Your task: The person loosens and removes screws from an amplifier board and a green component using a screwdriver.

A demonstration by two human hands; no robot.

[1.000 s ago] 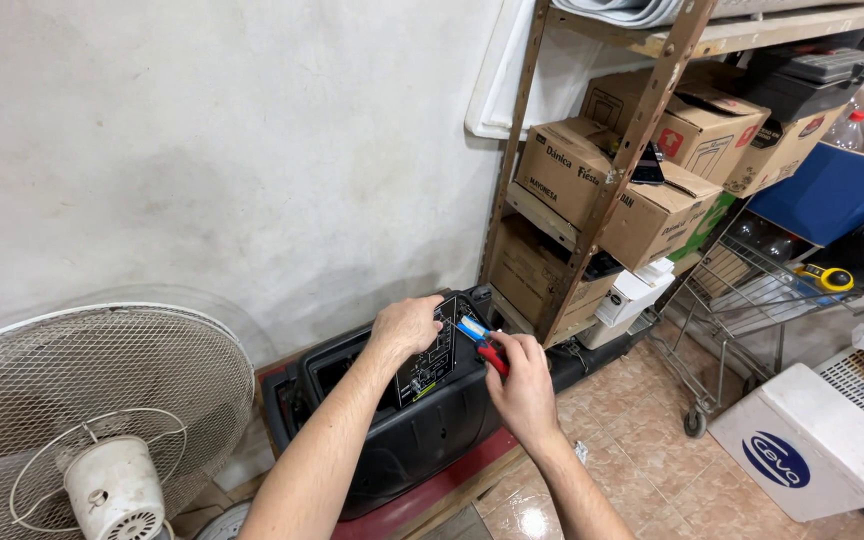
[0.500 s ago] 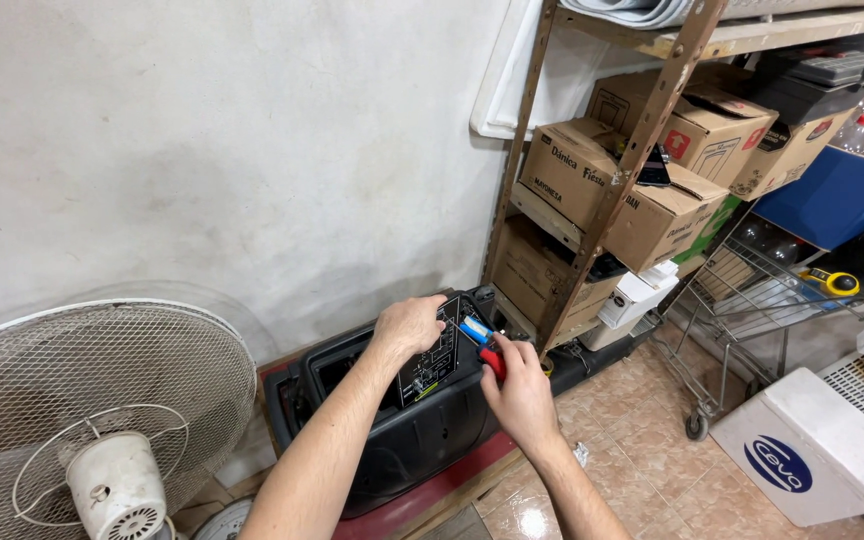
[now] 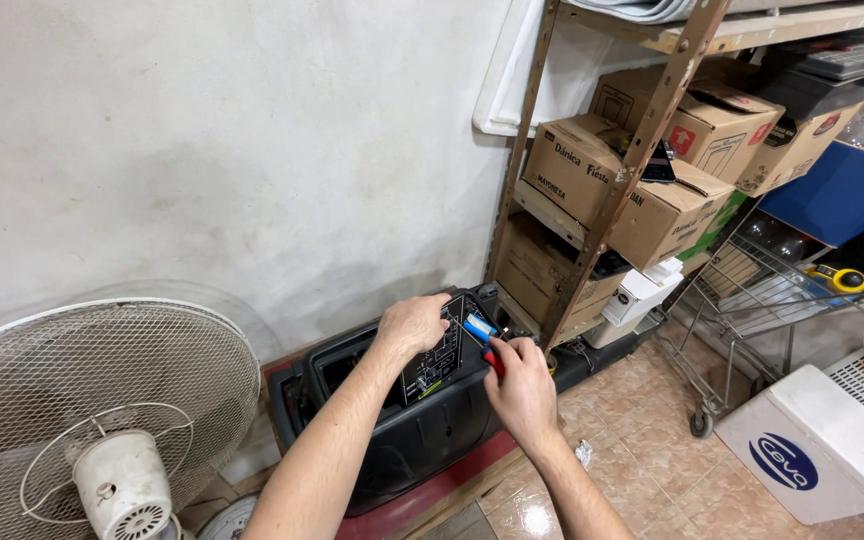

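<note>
The left hand (image 3: pixel 412 325) lies curled over the speaker (image 3: pixel 402 420) panel, hiding part of it, while the right hand (image 3: pixel 522 385) grips a red-handled tool (image 3: pixel 482 340) against it, its tip unclear, fan (image 3: pixel 92 420) and shelf (image 3: pixel 642 150) close alongside.

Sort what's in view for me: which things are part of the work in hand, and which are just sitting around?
In hand: left hand on black speaker cabinet; right hand holding red-handled tool.

Lying about: white fan, cardboard boxes, metal shelf, wire cart, white box.
</note>
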